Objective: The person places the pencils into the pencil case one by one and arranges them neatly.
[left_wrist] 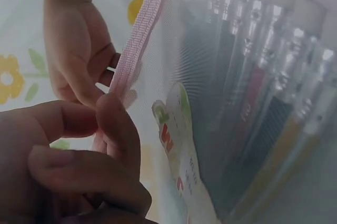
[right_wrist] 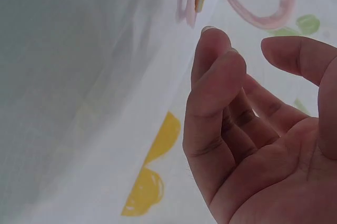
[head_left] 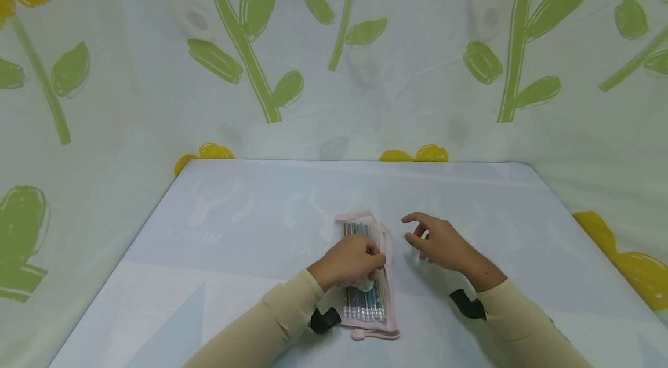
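A see-through mesh pencil pouch [head_left: 389,292] with pink zip edging lies on the table, its long side running away from me. Inside are several pencils [head_left: 365,313] with metal ferrules, their eraser ends nearest me. My left hand [head_left: 352,261] reaches over the pouch and pinches its pink edging [left_wrist: 138,42] between thumb and finger. A small white printed tag [left_wrist: 181,150] shows beside the pencils in the left wrist view. My right hand [head_left: 440,240] hovers right of the pouch, fingers loosely bent and apart, holding nothing.
The pale table [head_left: 250,298] extends around the pouch on all sides. A pink strap [head_left: 376,334] lies at the pouch's near end. Behind the table hangs a white curtain [head_left: 417,78] with green and yellow flowers. Each wrist carries a black camera mount [head_left: 467,304].
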`<action>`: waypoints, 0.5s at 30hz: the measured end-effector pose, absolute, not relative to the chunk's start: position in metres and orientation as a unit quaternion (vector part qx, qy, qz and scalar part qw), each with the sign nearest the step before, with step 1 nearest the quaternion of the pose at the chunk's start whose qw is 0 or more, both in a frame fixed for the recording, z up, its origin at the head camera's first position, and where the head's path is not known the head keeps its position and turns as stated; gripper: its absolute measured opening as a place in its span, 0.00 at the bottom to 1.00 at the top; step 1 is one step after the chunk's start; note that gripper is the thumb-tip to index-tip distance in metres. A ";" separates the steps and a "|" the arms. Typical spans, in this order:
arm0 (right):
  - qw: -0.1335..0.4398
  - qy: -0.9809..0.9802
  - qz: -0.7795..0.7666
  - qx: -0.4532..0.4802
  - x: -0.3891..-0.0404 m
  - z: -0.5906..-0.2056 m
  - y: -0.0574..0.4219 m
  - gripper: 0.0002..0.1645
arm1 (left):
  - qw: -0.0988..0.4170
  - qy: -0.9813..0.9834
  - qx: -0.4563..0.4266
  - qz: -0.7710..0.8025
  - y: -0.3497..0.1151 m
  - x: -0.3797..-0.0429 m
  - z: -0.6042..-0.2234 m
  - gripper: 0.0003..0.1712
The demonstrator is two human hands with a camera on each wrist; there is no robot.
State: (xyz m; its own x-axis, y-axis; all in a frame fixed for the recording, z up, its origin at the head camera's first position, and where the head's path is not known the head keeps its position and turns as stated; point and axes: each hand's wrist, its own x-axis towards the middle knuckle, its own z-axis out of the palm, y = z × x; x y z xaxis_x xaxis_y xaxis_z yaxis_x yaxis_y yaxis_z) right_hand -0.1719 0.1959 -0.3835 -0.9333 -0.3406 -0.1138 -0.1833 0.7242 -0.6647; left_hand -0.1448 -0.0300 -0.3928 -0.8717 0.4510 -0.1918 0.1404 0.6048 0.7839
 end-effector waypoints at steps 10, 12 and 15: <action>0.107 0.929 -0.325 -0.141 -0.172 -0.381 0.200 0.23 | 0.131 0.927 0.169 0.310 -0.014 -0.146 -0.399 0.26; 0.098 0.933 -0.314 -0.141 -0.171 -0.381 0.201 0.22 | 0.125 0.931 0.173 0.296 -0.014 -0.143 -0.395 0.25; 0.073 0.942 -0.293 -0.146 -0.169 -0.379 0.203 0.21 | 0.108 0.934 0.179 0.290 -0.021 -0.138 -0.389 0.20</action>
